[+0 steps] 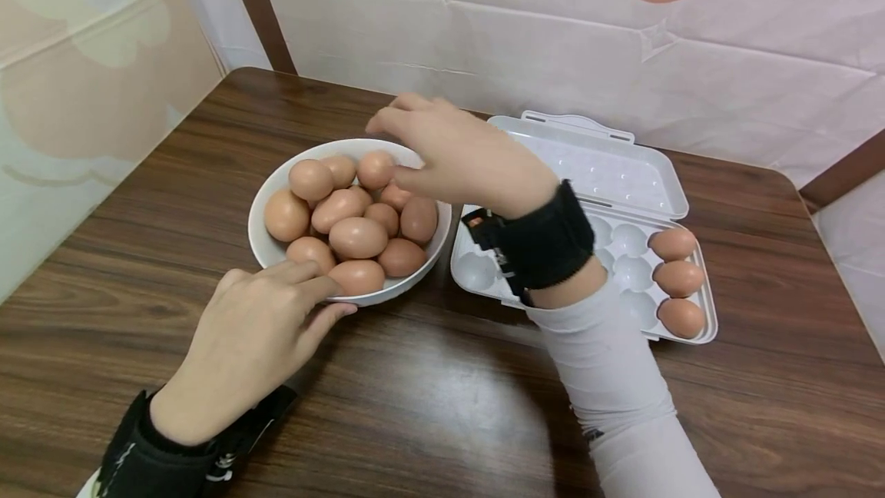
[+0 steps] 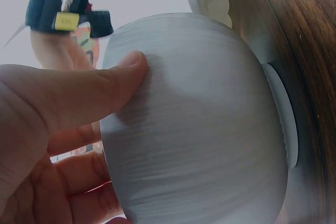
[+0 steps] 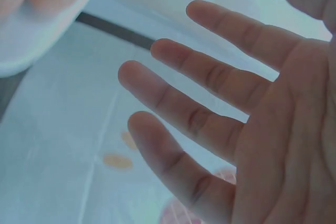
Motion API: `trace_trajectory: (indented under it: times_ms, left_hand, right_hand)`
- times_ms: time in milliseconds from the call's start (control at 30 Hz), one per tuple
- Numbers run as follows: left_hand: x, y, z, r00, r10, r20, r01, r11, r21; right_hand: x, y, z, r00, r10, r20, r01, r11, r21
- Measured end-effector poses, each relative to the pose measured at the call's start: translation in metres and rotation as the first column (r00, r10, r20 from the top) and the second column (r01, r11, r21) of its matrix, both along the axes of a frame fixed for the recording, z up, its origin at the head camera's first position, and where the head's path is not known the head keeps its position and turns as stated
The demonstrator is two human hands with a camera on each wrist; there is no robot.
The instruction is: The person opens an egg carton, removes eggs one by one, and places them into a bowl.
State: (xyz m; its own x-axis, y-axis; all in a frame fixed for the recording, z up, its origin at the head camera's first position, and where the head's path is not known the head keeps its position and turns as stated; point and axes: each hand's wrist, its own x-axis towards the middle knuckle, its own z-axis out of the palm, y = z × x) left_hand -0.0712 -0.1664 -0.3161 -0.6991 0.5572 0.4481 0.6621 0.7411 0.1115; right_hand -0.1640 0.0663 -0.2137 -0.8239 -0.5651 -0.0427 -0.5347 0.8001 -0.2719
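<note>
A white bowl point(image 1: 273, 253) piled with several brown eggs point(image 1: 358, 238) stands on the table. My left hand point(image 1: 252, 329) grips its near rim; in the left wrist view the thumb point(image 2: 123, 74) presses the outer wall of the bowl point(image 2: 205, 114) while the other fingers go over the rim. Above the bowl's far right side hovers my right hand point(image 1: 463, 152), its fingers spread and nothing held, as the right wrist view also shows. Right of the bowl lies a white plastic egg box point(image 1: 632, 271), with three brown eggs point(image 1: 679, 279) in its rightmost row. My right forearm hides part of the box.
The egg box's lid point(image 1: 622, 171) is folded back toward the wall. Dark wood-grain tabletop point(image 1: 415, 406) extends in front of the bowl and box. A pale printed sheet point(image 1: 484, 29) hangs behind the table, and another covers the left side.
</note>
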Motion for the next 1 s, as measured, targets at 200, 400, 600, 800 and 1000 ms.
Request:
trace_trajectory:
  times_ms: [200,400,600,800,1000]
  left_hand:
    - [0.0,-0.003,0.002,1.0,0.007,0.012,-0.007,1.0,0.005]
    - [0.0,-0.003,0.001,1.0,0.008,0.01,-0.008,1.0,0.005]
    - [-0.001,-0.001,0.001,1.0,0.002,-0.004,-0.002,1.0,0.002]
    - [-0.002,-0.002,0.002,1.0,0.002,-0.003,-0.002,1.0,-0.001]
    - [-0.003,-0.002,0.002,0.999,-0.03,0.022,0.03,0.999,0.018]
  right_hand:
    - [0.023,0.033,0.008,0.994,-0.034,-0.102,0.026,0.997,-0.077]
    - [0.047,0.068,0.01,0.974,-0.088,-0.209,0.061,0.989,-0.134]
    - [0.079,0.113,0.005,0.945,-0.188,-0.268,0.153,0.977,-0.145]
    - [0.104,0.156,-0.009,0.91,-0.335,-0.245,0.318,0.942,-0.108]
    - [0.114,0.191,-0.023,0.9,-0.361,-0.246,0.362,0.931,-0.042]
